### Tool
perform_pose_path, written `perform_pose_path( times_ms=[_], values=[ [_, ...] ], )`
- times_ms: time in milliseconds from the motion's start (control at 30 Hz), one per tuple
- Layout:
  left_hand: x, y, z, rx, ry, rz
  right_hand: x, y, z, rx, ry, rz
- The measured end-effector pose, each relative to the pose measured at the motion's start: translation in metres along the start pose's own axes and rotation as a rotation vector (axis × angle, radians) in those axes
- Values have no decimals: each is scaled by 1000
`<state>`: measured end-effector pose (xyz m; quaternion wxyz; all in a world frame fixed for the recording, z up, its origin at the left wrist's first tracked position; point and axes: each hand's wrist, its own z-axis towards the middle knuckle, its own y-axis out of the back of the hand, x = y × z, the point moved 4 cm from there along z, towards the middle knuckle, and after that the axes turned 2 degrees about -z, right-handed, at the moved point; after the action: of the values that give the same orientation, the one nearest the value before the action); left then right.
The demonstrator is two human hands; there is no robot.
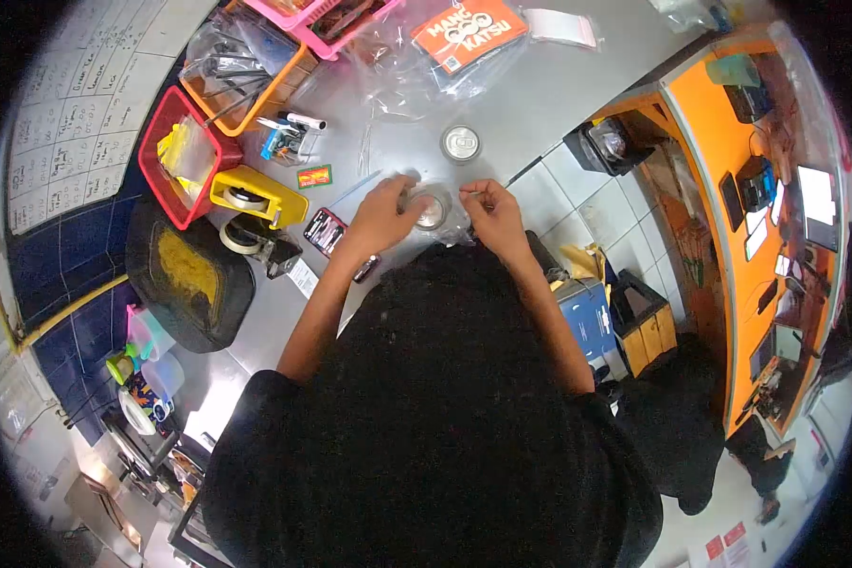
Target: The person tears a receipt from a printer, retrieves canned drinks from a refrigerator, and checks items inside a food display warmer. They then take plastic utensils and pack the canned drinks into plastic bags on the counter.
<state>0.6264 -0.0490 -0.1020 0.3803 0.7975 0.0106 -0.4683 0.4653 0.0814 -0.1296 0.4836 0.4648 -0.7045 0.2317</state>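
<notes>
A round clear container (431, 210) stands on the grey metal table (530, 104) close to my body, with clear plastic around it. My left hand (389, 216) rests against its left side, fingers curved round the rim. To the right of the container, my right hand (494, 216) is closed in a pinch at the edge of the clear plastic; what is between the fingertips is too small to make out. A closed can (461, 143) with a silver lid stands just beyond the container.
Left are a phone (325, 232), a yellow tape dispenser (258, 197), a red basket (224, 151), an orange basket (289, 90) and pens (289, 137). An orange printed pack (470, 34) lies at the far side. A black bin (611, 146) is right.
</notes>
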Motion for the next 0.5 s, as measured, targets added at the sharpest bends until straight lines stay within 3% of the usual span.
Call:
perform_pose_path(
  times_ms=[67,200,300,500],
  values=[
    [15,-2,1,-4,187,-241,15,1,-7,11,110,-284],
    [22,-1,-5,119,424,-386,47,-20,-23,-70,454,-789],
    [41,-12,-1,177,443,-437,54,-40,-20,60,321,-946],
    [43,-20,4,68,381,-444,54,-44,-17,61,322,-949]
  ],
)
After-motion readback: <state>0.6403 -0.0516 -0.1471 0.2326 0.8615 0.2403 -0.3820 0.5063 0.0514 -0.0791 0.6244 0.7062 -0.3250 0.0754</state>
